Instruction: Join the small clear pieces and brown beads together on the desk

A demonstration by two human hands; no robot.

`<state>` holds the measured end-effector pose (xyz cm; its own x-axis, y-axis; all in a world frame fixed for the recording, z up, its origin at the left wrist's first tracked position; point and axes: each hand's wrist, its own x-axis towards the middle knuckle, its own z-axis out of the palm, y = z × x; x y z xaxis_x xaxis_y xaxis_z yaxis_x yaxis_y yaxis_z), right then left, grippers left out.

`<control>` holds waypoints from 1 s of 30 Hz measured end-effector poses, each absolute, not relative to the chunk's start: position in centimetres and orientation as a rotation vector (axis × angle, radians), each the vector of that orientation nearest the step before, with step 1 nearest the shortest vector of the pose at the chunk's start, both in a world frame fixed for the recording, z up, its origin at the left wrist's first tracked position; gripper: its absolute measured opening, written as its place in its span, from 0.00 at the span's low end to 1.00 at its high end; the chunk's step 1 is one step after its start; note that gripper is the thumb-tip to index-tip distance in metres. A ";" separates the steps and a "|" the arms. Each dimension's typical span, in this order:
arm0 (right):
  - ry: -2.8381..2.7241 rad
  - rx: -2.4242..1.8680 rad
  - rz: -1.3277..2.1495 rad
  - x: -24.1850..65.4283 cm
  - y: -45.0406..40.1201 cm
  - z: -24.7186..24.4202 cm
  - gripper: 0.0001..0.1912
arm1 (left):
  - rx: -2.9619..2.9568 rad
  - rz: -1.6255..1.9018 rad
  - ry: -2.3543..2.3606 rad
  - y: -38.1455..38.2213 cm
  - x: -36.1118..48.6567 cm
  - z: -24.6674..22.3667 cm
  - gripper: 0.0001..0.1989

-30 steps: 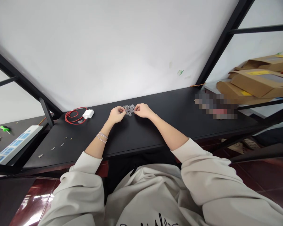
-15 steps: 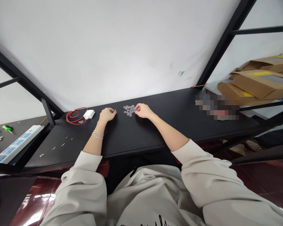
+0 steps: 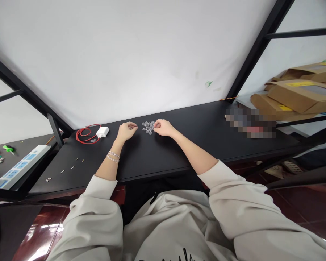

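Observation:
Several small clear pieces (image 3: 147, 127) lie in a cluster on the black table (image 3: 157, 152), near the wall. Just left of the cluster is my left hand (image 3: 128, 131), its fingers curled together; whether anything is between the fingertips is too small to tell. At the cluster's right edge my right hand (image 3: 163, 128) has its thumb and fingers pinched by the pieces, and what it grips, if anything, is hidden.
A white charger (image 3: 102, 132) with a coiled red cable (image 3: 83, 141) lies left of my left hand. Small bits (image 3: 62, 171) are scattered at the table's left. A blurred-out object (image 3: 250, 123) and cardboard boxes (image 3: 301, 96) are at the right.
My left hand has moved slightly right, closer to the cluster, and the clear piece seen at its fingertips no longer shows. My right hand has shifted slightly left.

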<state>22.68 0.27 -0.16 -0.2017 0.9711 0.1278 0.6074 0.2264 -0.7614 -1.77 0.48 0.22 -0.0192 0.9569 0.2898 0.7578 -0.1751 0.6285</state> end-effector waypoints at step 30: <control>-1.771 -1.853 0.544 25.9 1.2 1.0 0.11 | 1.803 0.975 1.376 -0.4 1.4 -1.0 0.12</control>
<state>25.86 1.20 0.95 0.0665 0.9958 0.0624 0.7888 -0.0141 -0.6145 1.36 -0.38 -1.05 0.1688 0.9714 0.1667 0.4792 -0.2287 0.8474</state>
